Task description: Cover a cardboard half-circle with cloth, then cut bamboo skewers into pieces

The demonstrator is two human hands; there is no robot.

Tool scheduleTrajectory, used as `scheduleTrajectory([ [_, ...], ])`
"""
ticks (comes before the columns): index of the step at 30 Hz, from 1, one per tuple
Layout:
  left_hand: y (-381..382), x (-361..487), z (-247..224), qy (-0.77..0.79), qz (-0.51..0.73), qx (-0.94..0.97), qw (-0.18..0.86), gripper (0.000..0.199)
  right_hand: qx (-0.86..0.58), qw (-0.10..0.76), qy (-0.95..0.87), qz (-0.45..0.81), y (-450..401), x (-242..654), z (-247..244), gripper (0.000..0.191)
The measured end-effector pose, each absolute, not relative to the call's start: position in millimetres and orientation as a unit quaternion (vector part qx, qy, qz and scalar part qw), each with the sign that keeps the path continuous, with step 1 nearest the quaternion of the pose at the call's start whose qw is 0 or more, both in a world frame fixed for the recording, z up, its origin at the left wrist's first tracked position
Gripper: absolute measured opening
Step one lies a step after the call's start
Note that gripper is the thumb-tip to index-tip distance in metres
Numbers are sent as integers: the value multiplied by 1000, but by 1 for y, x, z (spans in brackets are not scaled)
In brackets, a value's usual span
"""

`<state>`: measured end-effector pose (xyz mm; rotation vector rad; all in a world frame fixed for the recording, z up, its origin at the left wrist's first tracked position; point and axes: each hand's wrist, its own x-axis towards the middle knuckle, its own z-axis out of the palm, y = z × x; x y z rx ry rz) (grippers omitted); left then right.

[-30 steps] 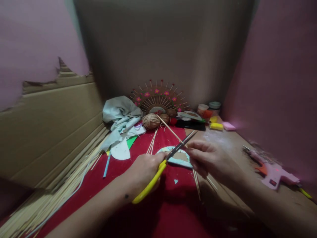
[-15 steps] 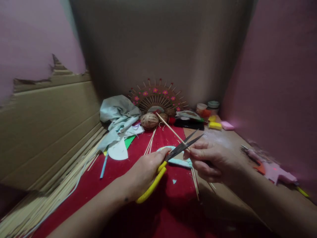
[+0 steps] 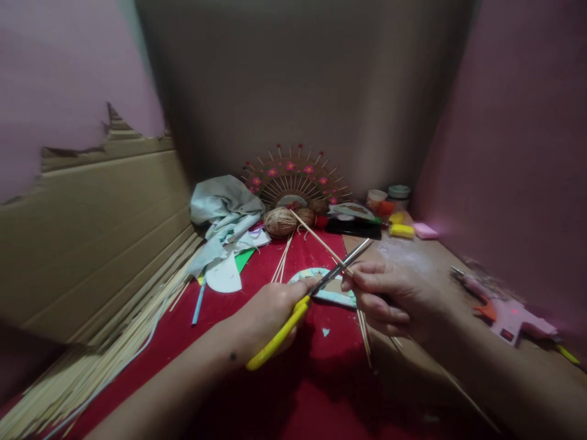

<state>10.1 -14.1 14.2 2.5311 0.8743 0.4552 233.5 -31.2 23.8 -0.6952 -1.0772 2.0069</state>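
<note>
The left hand [image 3: 270, 315] is closed round the yellow handles of the scissors [image 3: 279, 341]. The right hand [image 3: 389, 296] pinches a thin stick [image 3: 316, 237] between thumb and fingers. This stick is raised above the table [image 3: 443, 278], slanting away toward the yarn, and the blades cross it just beside the right fingertips. Whether the stick lies fully between the blades, I cannot tell.

In my judgement, the main danger is for these fingertips: if the blades slide along the stick, they could nick the skin, because the grip is so near. The stick could also split or its far part could jump away, since only one end is held. A slip downward could scratch the half-round piece [image 3: 336, 298] beneath.

Now the count: one pair of scissors, one stick in the hand, one half-round piece under the hands, one fan [image 3: 290, 166], one glue gun [image 3: 516, 318], two jars [image 3: 398, 194], one pink block [image 3: 425, 231], one blue tube [image 3: 199, 304]. Of yarn balls [image 3: 279, 222], I see at least two. The bundle [image 3: 110, 360] at left has too many sticks for counting.
</note>
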Motion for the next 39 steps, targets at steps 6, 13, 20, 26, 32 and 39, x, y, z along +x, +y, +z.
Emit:
scheduleTrajectory([
  [6, 2, -10, 37, 345, 168, 894, 234, 34, -255, 503, -401, 722, -30, 241, 31, 8],
  [13, 52, -45, 23, 647, -9, 762, 29, 31, -272, 465, -436, 721, -28, 235, 16, 13],
  [20, 35, -32, 27, 606, 35, 793, -53, 36, -313, 440, -458, 706, -29, 225, 7, 17],
  [26, 2, 16, 21, 276, 341, 870, -226, 34, -323, 421, -448, 719, -32, 220, 4, 15],
  [32, 4, 22, 10, 232, 368, 884, -170, 12, -248, 395, -420, 778, -35, 215, -6, 12],
  [39, -4, 27, 6, 272, 359, 874, -184, 18, -219, 410, -401, 789, -35, 212, -9, 13],
])
